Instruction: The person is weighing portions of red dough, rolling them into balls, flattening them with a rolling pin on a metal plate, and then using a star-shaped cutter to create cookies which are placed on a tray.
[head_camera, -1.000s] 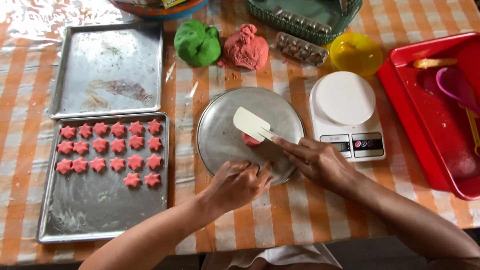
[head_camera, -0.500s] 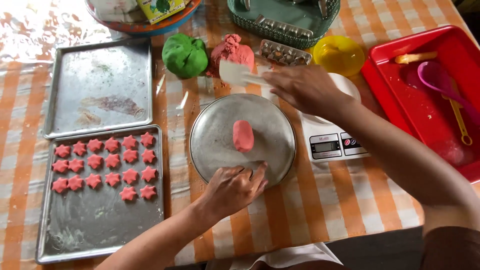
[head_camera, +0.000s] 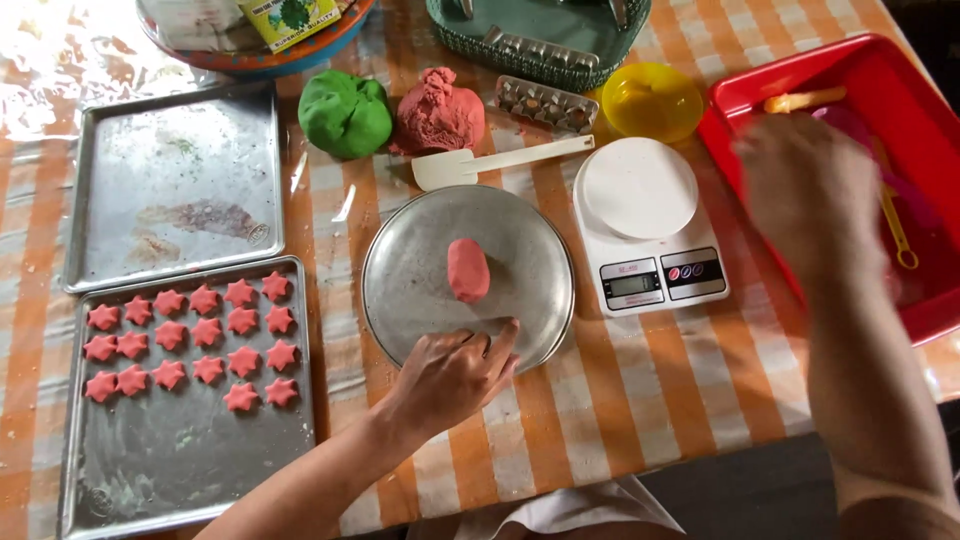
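**Pink dough waited on the round tray as I reached into the red bin**

My left hand (head_camera: 452, 375) rested on the near rim of the round metal tray (head_camera: 400, 275), fingers loosely curled and gripping nothing, just pinning the tray to the table (head_camera: 610, 400). The lump of pink dough (head_camera: 467, 269) lay near the tray's middle, clear of my fingers. My right hand (head_camera: 810, 195) hovered over the red plastic bin (head_camera: 760, 85); motion blurred it, so I could not tell how far it was open or whether it had hold of anything.

To do this well, I judged, the left hand had to keep steady weight on the rim so the tray would not slide on the slick cover, while the right picked out one tool cleanly without stirring the rest.

The white spatula (head_camera: 495, 162) lay between the tray and the big pink dough ball (head_camera: 437, 112), beside the green dough ball (head_camera: 346, 113). The kitchen scale (head_camera: 648, 225) stood just right of the tray. Pink stars (head_camera: 190, 345) filled part of the lower baking sheet (head_camera: 190, 470).

My right hand hid much of the bin; only an orange piece and a yellow handle showed. The basket and bowl at the top edge were cut off.
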